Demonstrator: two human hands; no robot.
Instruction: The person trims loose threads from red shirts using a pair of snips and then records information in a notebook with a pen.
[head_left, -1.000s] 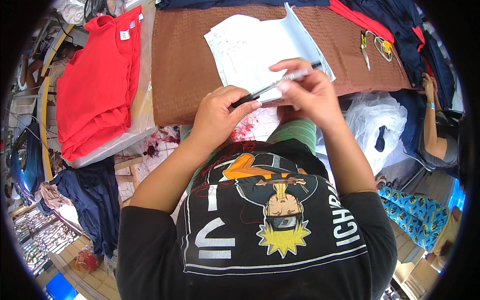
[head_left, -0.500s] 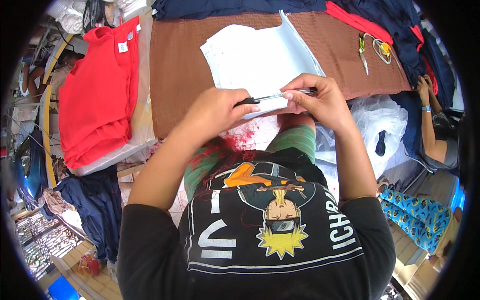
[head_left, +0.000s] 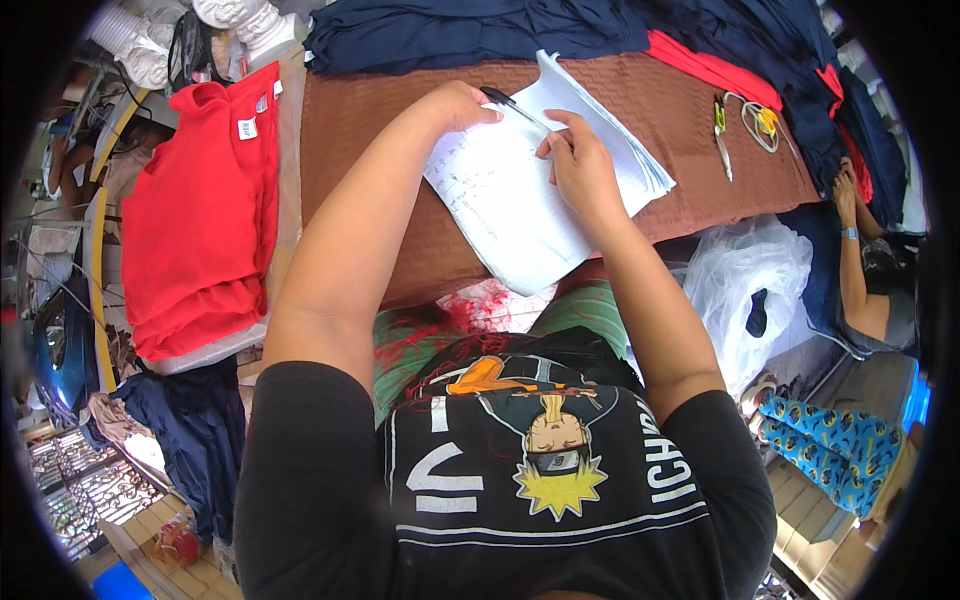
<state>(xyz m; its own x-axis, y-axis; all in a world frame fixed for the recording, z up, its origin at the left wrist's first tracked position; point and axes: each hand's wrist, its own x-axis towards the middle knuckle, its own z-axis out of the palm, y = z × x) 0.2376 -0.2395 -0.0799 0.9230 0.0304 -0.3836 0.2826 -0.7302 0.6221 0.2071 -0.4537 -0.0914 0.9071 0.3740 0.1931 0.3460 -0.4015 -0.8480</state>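
A notebook or stack of lined white sheets (head_left: 520, 215), with handwriting on its top page, lies aslant on the brown-covered table. Its right-hand pages curl up. My left hand (head_left: 462, 106) is at the far left edge of the paper, fingers closed on it, partly hidden behind the wrist. Over the page, my right hand (head_left: 582, 168) has thumb and fingers closed around one end of a pen (head_left: 522, 110). The pen is clear with a black end, which points away toward the left fingertips.
Folded red garments (head_left: 205, 220) are stacked at the left. Dark blue cloth (head_left: 480, 38) runs along the far edge. Thread snips (head_left: 720, 140) and a coiled tape or cord (head_left: 758, 122) lie at the right. Clear plastic (head_left: 740, 290) hangs below; another person's arm (head_left: 850, 220) is at far right.
The paper has turned and come nearer to me. My left hand has left the pen and moved away to the paper's far edge. The right hand has moved the pen farther out over the page.
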